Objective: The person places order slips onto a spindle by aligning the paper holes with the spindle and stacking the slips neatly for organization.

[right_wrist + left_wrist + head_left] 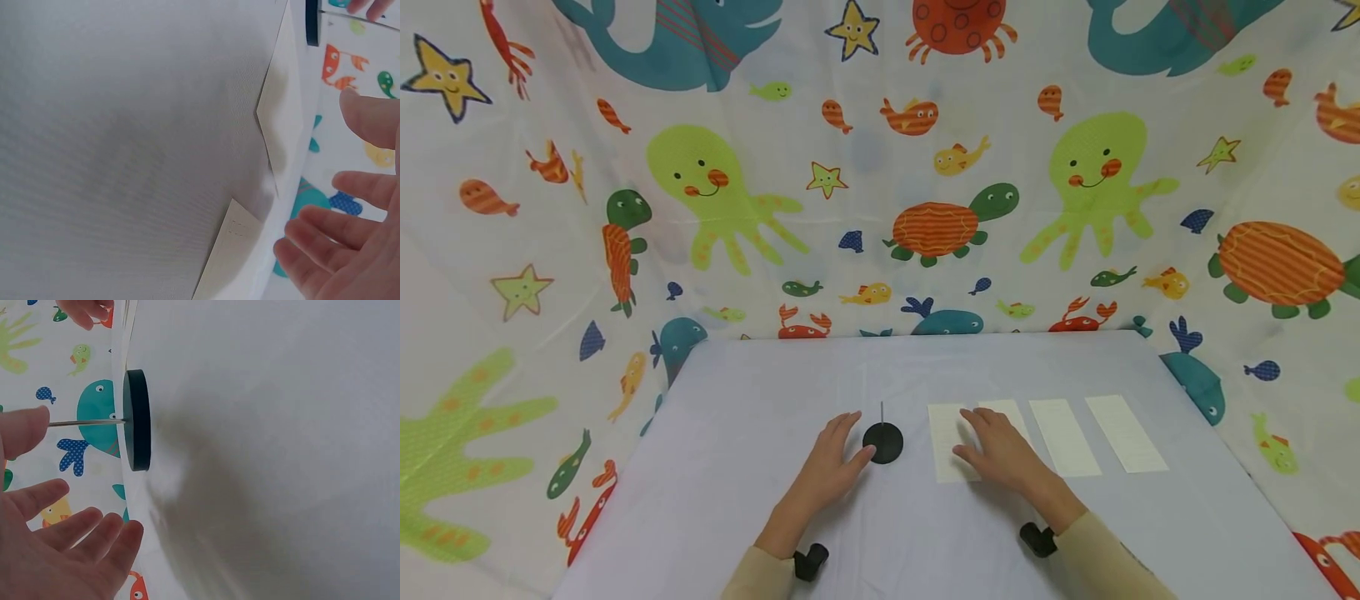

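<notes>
black spiked disc [883, 445] beside left hand [835, 454], papers [944, 446] near right hand [1000, 448]; both with fingers apart.

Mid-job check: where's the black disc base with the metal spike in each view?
Head: black disc base near centre, below mid-height, beside the left hand.
Left wrist: black disc base left of centre, edge-on, metal spike pointing left.
Right wrist: black disc base right of centre, cut off by the top edge.
Shared landmark: sea-creature curtain.
</notes>
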The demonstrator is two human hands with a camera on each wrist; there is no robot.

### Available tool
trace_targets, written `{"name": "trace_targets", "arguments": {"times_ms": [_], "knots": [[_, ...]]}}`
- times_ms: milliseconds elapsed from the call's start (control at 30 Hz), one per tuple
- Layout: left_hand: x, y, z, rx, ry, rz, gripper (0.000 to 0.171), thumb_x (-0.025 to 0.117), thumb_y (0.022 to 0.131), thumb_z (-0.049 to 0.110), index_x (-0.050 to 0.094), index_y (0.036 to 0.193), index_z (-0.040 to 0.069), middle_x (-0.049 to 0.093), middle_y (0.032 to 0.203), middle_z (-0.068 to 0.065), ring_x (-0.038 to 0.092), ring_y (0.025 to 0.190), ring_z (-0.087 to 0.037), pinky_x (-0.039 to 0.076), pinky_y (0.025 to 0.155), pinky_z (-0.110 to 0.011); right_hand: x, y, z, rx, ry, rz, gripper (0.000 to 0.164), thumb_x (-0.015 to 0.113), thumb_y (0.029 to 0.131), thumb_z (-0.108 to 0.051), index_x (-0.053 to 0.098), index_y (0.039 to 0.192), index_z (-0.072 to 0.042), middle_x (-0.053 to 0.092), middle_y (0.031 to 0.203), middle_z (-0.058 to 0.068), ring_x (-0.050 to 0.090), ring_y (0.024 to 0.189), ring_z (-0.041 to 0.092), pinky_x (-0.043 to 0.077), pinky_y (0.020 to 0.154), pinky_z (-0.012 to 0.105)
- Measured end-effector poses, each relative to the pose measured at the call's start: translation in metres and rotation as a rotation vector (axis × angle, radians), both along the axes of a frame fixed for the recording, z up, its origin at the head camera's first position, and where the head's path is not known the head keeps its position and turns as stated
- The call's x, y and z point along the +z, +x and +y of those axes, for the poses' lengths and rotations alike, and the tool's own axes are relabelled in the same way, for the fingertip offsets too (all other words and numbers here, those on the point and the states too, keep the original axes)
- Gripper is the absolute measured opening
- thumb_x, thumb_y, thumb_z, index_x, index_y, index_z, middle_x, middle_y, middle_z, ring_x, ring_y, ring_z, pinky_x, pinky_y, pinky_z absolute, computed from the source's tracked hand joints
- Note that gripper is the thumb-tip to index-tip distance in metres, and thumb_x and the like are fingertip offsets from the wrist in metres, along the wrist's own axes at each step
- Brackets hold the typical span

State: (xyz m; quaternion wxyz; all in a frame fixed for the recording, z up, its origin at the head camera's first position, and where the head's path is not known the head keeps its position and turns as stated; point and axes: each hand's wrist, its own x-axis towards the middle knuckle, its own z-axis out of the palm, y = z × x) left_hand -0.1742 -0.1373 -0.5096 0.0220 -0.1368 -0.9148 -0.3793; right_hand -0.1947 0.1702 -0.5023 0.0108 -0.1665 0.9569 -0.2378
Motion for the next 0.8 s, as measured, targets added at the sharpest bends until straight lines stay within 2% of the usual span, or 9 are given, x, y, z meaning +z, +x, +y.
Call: {"name": "trace_targets", "arguments": {"times_ms": [233, 433, 600, 800], "knots": [[-0.008, -0.011, 0.002, -0.011, 0.112, -0.025, 0.058, 0.068, 0.098, 0.029, 0.05, 0.145, 0.001, 0.047, 0.147, -0.02, 0.047, 0.135, -0.038, 0.043, 0.106, -0.053, -0.004, -0.008, 0.0, -0.013, -0.003, -0.08, 0.062, 0.072, 0.095, -0.032, 0.051, 0.146, -0.003, 0.05, 0.144, 0.023, 0.046, 0.133, 0.041, 0.04, 0.108, 0.056], [-0.017, -0.018, 0.005, -0.041, 0.185, -0.063, 0.057, 0.071, 0.096, 0.023, 0.05, 0.143, -0.002, 0.049, 0.144, -0.022, 0.05, 0.131, -0.04, 0.047, 0.102, -0.051, -0.009, -0.013, 0.001, 0.01, 0.005, -0.086, 0.06, 0.075, 0.092, -0.028, 0.054, 0.142, -0.001, 0.054, 0.14, 0.023, 0.049, 0.129, 0.042, 0.041, 0.106, 0.056], [-0.019, -0.022, 0.011, -0.03, 0.181, -0.089, 0.057, 0.073, 0.094, 0.023, 0.052, 0.143, -0.001, 0.052, 0.139, -0.023, 0.056, 0.123, -0.039, 0.048, 0.101, -0.051, -0.012, -0.016, 0.004, 0.027, 0.035, -0.083, 0.064, 0.077, 0.09, -0.03, 0.054, 0.141, 0.0, 0.053, 0.139, 0.022, 0.048, 0.127, 0.041, 0.041, 0.105, 0.055], [-0.022, -0.026, 0.017, -0.02, 0.159, -0.125, 0.055, 0.076, 0.09, 0.018, 0.057, 0.139, 0.001, 0.056, 0.135, -0.021, 0.06, 0.116, -0.037, 0.049, 0.098, -0.051, -0.012, -0.014, 0.002, 0.033, 0.079, -0.125, 0.071, 0.08, 0.088, -0.032, 0.051, 0.144, 0.001, 0.049, 0.142, 0.021, 0.044, 0.129, 0.04, 0.04, 0.107, 0.055]]}}
